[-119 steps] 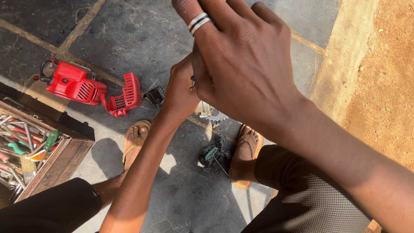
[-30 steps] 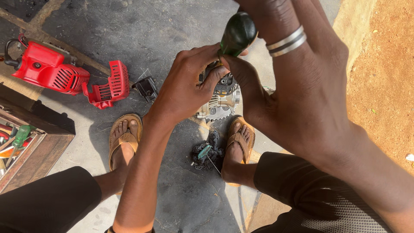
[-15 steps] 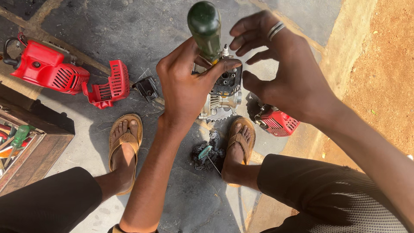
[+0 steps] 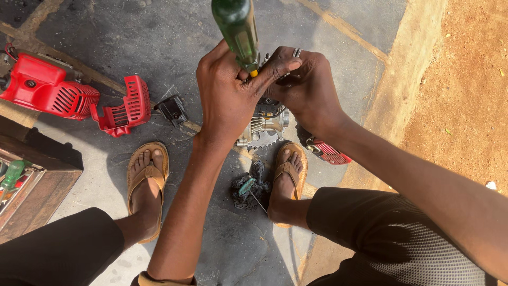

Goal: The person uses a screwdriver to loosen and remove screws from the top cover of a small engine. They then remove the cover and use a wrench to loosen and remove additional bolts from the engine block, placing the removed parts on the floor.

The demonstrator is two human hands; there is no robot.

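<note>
Gripped in the left hand [image 4: 228,100] is a screwdriver with a translucent green plastic handle [image 4: 236,29], held upright with the fingers wrapped around the lower end of the handle, where a yellow collar shows. Opposite it, the right hand [image 4: 307,90], which wears a silver ring [image 4: 297,52], is curled closed, its thumb pressed against the left hand just below the collar; what its fingers hold underneath cannot be seen. Both hands sit directly above a small grey metal engine block with cooling fins [image 4: 264,127], which stands on the cracked grey concrete floor [image 4: 159,32] between two feet in tan sandals [image 4: 147,180]. Beside the right foot lies a dark rag [image 4: 248,186] with a second, smaller green-handled screwdriver [image 4: 248,188] on it. Partly hidden under the right forearm is a red ribbed plastic part [image 4: 329,152]. To the left on the floor lie a red plastic engine housing [image 4: 45,90], a red vented cover [image 4: 127,106] touching it, and a small black component [image 4: 171,109] just beside the cover. A wooden toolbox [image 4: 37,182] stands at the left edge.
</note>
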